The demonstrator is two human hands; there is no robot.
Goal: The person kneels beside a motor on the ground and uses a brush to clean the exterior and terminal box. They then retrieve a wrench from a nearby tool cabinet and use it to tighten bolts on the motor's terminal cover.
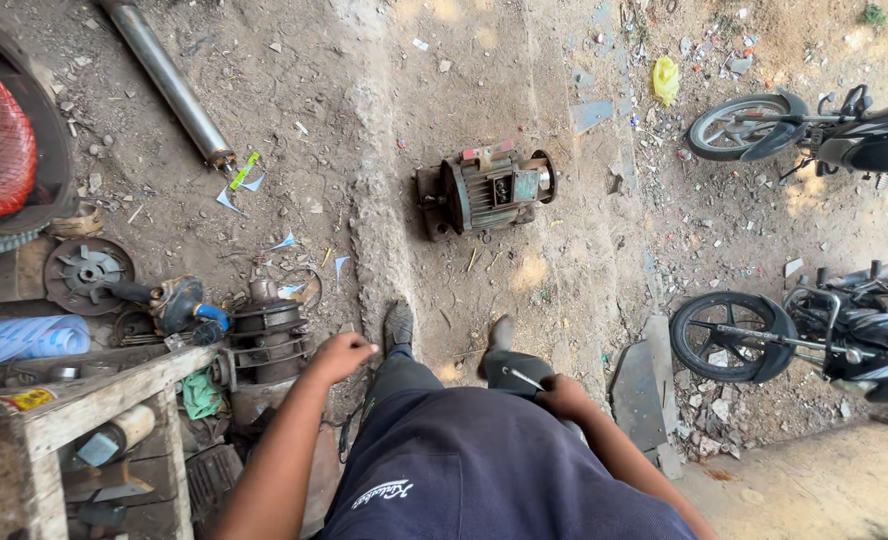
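Right hand gripping thin metal rod, left hand empty

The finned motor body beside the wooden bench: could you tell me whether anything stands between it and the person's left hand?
Nothing visible does. The left hand hangs just right of the finned motor body, with only bare dirt ground showing beyond the gap.
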